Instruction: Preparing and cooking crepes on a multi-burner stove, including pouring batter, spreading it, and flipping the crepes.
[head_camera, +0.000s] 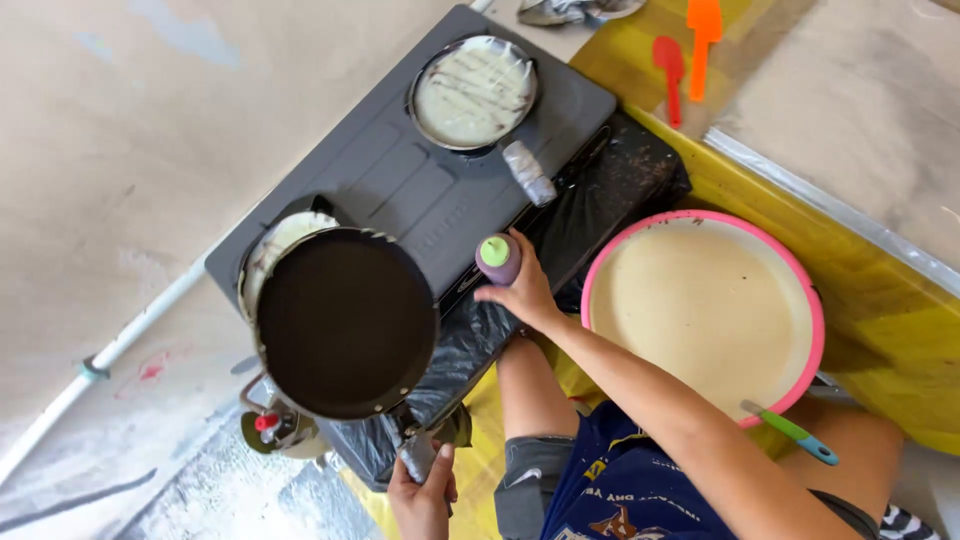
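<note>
Right hand (520, 292) closed around a small purple squeeze bottle (498, 260) with a green cap, held upright at the front edge of the grey two-burner stove (400, 180). Left hand (422, 490) gripping the wrapped handle (418, 455) of a dark frying pan (345, 322); the pan is lifted and held tilted over the stove's near burner, its dark inside bare. Behind the pan's far rim, a pale round patch of batter (285, 238) shows at that burner; what it rests on cannot be told. On the stove's far burner sits a second pan (473, 92) filled with pale batter streaked with darker lines, its wrapped handle (528, 172) pointing toward the bottle. Stove rests on a crumpled black plastic sheet (600, 190). Right of the stove, just beside the person's right forearm, a pink-rimmed basin (812, 300) full of cream-coloured batter; a green and blue utensil handle (795, 433) sticks out over its near rim. Beyond the stove's far right corner, a red spatula (670, 75) and an orange spatula (704, 40) lie on yellow board (900, 340). A white pipe (110, 355) runs along the floor left of the stove.
</note>
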